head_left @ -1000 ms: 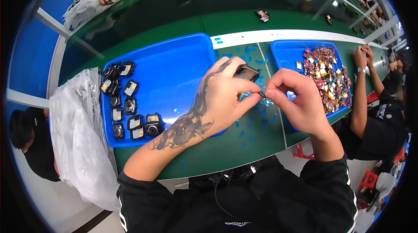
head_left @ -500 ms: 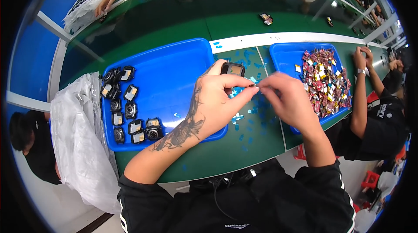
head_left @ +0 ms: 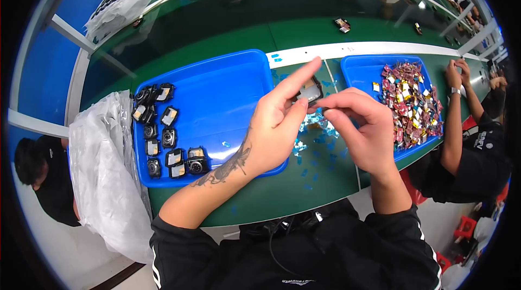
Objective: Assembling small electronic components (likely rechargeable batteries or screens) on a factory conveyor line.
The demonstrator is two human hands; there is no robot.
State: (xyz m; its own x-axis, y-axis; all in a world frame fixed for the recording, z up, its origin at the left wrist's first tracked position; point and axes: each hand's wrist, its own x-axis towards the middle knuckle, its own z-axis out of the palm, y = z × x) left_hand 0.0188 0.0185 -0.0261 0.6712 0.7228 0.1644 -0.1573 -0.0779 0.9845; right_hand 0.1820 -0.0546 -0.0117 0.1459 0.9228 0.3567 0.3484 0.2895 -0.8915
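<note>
My left hand (head_left: pixel 275 126) holds a small black device casing (head_left: pixel 311 92) with a pale, screen-like face, its thumb on the casing's near edge and its index finger stretched out past it. Against that same edge, the thumb and index finger of my right hand (head_left: pixel 362 127) are pinched together; whatever lies between them is too small to make out. Beneath both hands, small blue film pieces (head_left: pixel 327 127) are scattered over the green tabletop (head_left: pixel 260 203). Several similar black casings (head_left: pixel 169 138) sit in the left part of a blue tray (head_left: pixel 228 94) on my left.
On the right, a second blue tray (head_left: pixel 355 70) holds a heap of small red, white and yellow electronic parts (head_left: pixel 407 100). A white rail (head_left: pixel 309 51) separates the tabletop from a green conveyor belt (head_left: pixel 228 32) carrying parts (head_left: pixel 342 24). Plastic sheeting (head_left: pixel 106 170) hangs at left; a co-worker's arm (head_left: pixel 453 116) is at right.
My left index finger has straightened away from its pinch with the thumb. The casing has tilted and shifted right, nearer my right fingertips. A co-worker's hand at the far left has gone from view.
</note>
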